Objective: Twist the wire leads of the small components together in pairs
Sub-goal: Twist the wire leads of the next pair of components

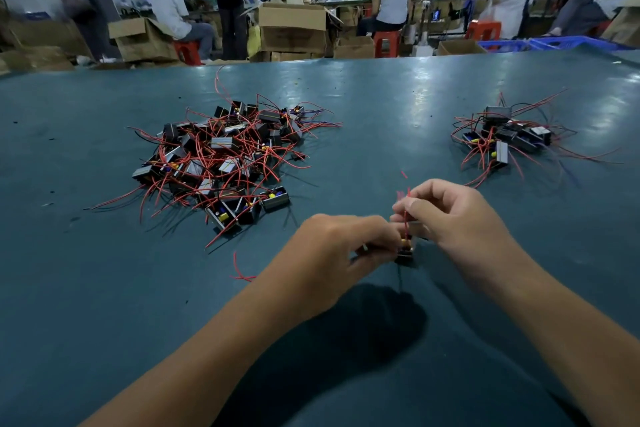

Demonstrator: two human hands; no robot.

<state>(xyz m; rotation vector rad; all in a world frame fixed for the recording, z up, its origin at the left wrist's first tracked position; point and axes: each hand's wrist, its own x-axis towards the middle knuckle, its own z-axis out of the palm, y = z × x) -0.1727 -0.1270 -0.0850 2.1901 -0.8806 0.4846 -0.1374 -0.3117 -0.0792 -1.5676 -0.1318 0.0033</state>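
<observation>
Near edge of the counter, head view: both hands meet low and centre over the dark teal counter [346,107], working on one small component.
Left hand [341,246]: fingers curled, its grip closed round a small black component [404,252], whose end shows just past the fingertips, at the counter surface.
Right hand [453,215]: thumb and forefinger pinched together on the red wire leads [406,218], which rise from the component between the two hands; the other fingers are curled in.
Component relative to the grips: it sits below and between both hands, mostly hidden by the left fingers; the leads run up from it into the right pinch, their blurred tips showing above that hand.
Large pile [221,156]: many black components with tangled red leads, to the left and farther back, well apart from the hands.
Small pile [505,139]: fewer of the same components, far right of the counter.
Loose red wire [239,270]: lies on the counter just left of the left forearm.
Background: people seated on red stools [386,42] among cardboard boxes [292,28], beyond the counter's far edge.
</observation>
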